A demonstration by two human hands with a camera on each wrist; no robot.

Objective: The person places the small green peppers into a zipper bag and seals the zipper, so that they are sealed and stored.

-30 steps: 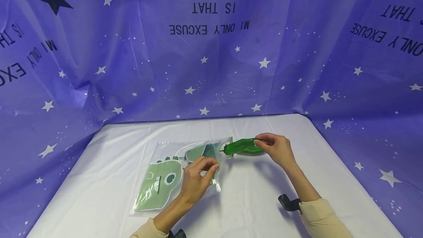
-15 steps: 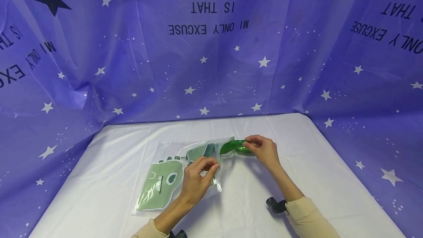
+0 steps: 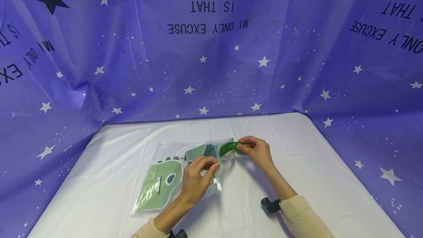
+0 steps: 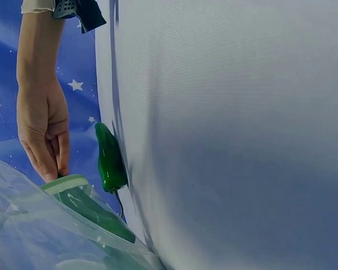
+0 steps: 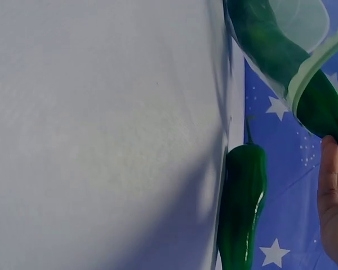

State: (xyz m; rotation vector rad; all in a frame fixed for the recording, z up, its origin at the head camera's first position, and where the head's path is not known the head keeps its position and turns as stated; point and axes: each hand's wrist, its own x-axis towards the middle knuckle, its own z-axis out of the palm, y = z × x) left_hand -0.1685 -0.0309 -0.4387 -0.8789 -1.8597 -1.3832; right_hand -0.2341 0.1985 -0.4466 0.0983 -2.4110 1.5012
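A clear zip bag (image 3: 159, 186) with a green cartoon monster print lies on the white table, its mouth toward the right. My left hand (image 3: 197, 175) pinches the bag near its mouth, thumb and index finger close together. My right hand (image 3: 259, 152) pinches one end of a long green pepper (image 5: 318, 104), whose other end is inside the bag mouth, past the pale green zip strip (image 5: 307, 73). A second green pepper (image 5: 245, 197) lies on the table beside the mouth. In the head view, my right fingers partly hide it.
The white-covered table (image 3: 297, 179) stretches out around the bag. A purple-blue curtain (image 3: 211, 65) with stars and lettering hangs behind and at both sides. A black wrist mount (image 3: 271, 205) sits below my right forearm.
My right hand has moved left, carrying the pepper from in front of the bag mouth to partway inside. My left hand has stayed at the bag.
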